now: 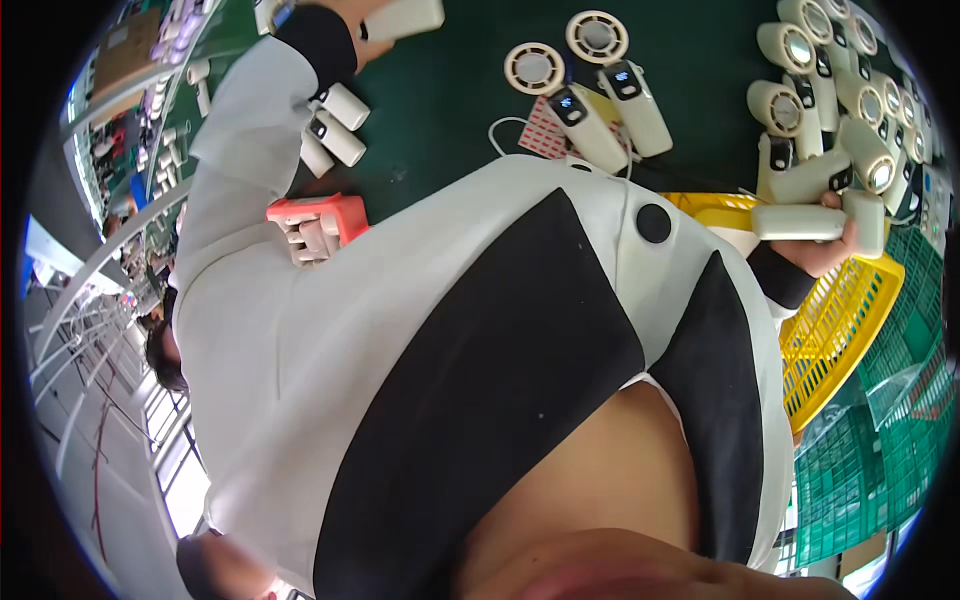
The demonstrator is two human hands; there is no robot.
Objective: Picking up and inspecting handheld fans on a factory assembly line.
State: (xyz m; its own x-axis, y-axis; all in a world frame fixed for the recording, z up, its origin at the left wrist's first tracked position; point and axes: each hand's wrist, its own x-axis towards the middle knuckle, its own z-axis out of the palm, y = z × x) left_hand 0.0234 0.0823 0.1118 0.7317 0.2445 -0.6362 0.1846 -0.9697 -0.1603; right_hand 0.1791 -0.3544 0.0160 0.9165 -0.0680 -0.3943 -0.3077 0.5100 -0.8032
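Observation:
My left hand (372, 32) reaches to the top edge of the view, closed around a white handheld fan's handle part (405, 18); the frame cuts off some of it. At the right, over a yellow basket, my right hand (828, 252) grips a white handheld fan (797, 222). Its fingers are partly hidden behind the fan. Between my hands, two white fans with small lit displays, a left one (590, 130) and a right one (638, 108), lie on the green table (440, 100). Two round vented fan heads, one (534, 68) and another (597, 38), show just beyond them.
Several finished-looking fans (780, 108) crowd the table's right side. The yellow basket (840, 330) and green crates (840, 480) stand at my right. Near my left arm are a red tray (350, 215) of white parts and several white handles (338, 138). A white cable (497, 128) lies by a red-dotted sheet (545, 135).

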